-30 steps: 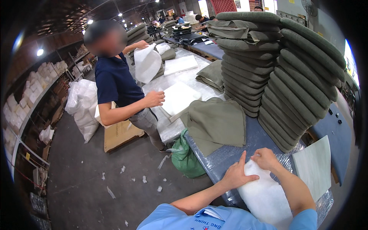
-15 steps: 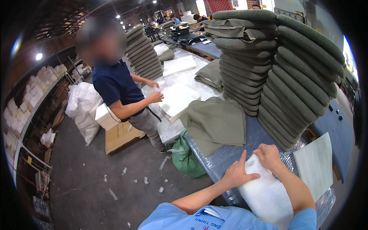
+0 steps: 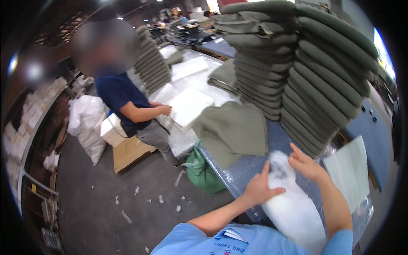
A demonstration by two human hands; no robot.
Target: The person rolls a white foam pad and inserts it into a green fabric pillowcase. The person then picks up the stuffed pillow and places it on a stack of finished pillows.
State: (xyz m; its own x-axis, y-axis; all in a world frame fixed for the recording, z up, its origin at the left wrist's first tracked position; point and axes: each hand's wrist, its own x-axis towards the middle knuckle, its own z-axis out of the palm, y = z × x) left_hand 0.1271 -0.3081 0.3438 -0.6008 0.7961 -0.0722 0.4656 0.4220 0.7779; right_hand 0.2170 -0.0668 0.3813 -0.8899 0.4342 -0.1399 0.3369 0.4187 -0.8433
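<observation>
A long, rounded piece of soft white padding (image 3: 293, 212) lies lengthwise on the blue table in front of me; its far end shows a greyish patch. My left hand (image 3: 260, 188) rests on its left edge, index finger stretched forward and thumb spread across the white surface. On the far right side, my right hand (image 3: 307, 165) is beside the padding with the index finger extended, holding nothing I can see. Just beyond lies a loose grey-green fabric cover (image 3: 238, 131), draped over the table's left edge.
Tall stacks of grey-green cushions (image 3: 327, 89) stand behind my right hand. A flat pale sheet (image 3: 348, 172) lies at the right. A co-worker (image 3: 123, 100) in dark blue stands at the left by white foam sheets (image 3: 191, 106). A green sack (image 3: 204, 172) sits below the table edge.
My right hand has let go of the padding's far end, moved slightly right and stretched its index finger. The far end now shows the greyish patch. The co-worker's hands have drawn together.
</observation>
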